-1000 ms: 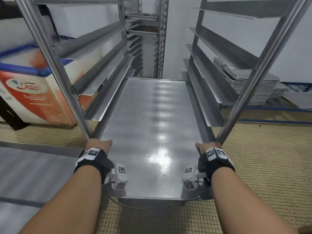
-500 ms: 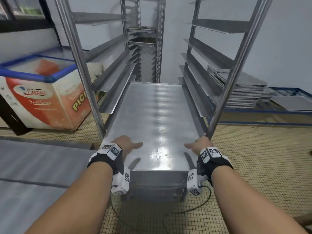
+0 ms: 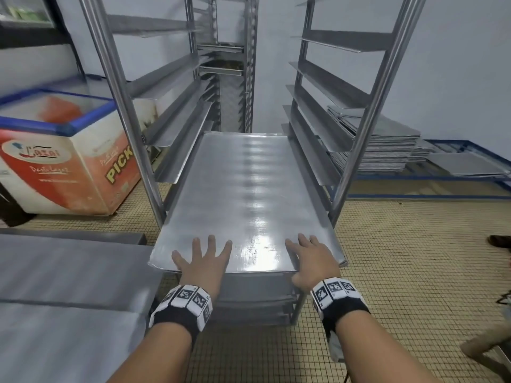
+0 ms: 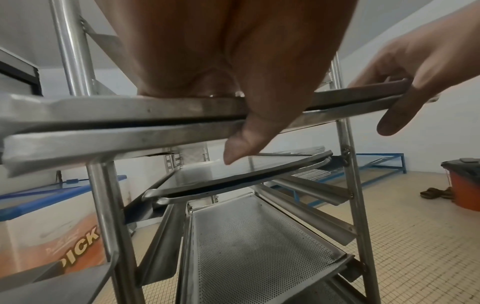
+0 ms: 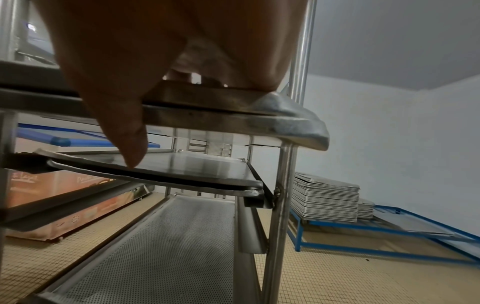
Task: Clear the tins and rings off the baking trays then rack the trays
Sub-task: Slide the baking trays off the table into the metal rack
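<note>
A bare steel baking tray (image 3: 243, 189) lies on the rails of the tall steel rack (image 3: 121, 106), its near end sticking out toward me. My left hand (image 3: 203, 261) lies flat on the near left part of the tray, fingers spread and straight. My right hand (image 3: 311, 261) lies flat on the near right corner. In the left wrist view the left hand (image 4: 233, 61) has its thumb hanging over the tray edge (image 4: 103, 111), which shows a second tray right beneath. The right wrist view shows the right hand (image 5: 155, 51) above the same edge (image 5: 207, 119).
Lower rails hold more trays (image 4: 233, 176) and a perforated tray (image 4: 254, 246). A chest freezer (image 3: 55, 150) stands left of the rack, a steel table (image 3: 69, 272) at my near left. Stacked trays (image 3: 381, 145) sit on a blue frame at the right. A second rack (image 3: 229, 64) stands behind.
The tray has slid deeper into the rack. Both hands have moved from gripping its side edges to lying flat on its near end.
</note>
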A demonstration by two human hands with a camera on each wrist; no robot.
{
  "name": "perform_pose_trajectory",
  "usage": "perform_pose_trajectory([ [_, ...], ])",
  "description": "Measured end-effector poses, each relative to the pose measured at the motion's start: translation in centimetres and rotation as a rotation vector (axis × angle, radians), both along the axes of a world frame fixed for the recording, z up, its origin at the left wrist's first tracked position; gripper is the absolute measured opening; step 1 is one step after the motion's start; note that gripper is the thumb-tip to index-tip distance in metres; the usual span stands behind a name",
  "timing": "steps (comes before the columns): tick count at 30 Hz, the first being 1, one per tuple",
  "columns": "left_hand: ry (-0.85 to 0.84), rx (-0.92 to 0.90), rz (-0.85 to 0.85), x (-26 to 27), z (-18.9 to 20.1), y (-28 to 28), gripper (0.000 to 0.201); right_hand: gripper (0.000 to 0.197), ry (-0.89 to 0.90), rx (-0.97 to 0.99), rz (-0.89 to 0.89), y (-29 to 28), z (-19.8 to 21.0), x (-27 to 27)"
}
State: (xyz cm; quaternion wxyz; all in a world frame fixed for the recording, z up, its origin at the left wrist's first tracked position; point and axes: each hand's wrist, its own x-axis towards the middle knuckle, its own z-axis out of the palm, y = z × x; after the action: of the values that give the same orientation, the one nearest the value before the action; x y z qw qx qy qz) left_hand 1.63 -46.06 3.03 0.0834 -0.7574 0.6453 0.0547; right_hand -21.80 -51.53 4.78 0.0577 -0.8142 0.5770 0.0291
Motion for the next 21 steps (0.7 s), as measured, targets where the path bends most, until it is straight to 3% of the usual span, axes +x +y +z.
perform_pose_trajectory([
  [5, -0.016, -0.010, -0.011, 0.9, -0.5, -3.3, 0.121, 0.074, -0.003, -0.034, -0.014, -3.2, -1.0, 1.0],
  [21, 0.004, -0.062, 0.007, 3.6, 0.6, -16.4, 0.111, 0.070, -0.022, -0.237, 0.036, -15.8, -1.7, 2.7],
])
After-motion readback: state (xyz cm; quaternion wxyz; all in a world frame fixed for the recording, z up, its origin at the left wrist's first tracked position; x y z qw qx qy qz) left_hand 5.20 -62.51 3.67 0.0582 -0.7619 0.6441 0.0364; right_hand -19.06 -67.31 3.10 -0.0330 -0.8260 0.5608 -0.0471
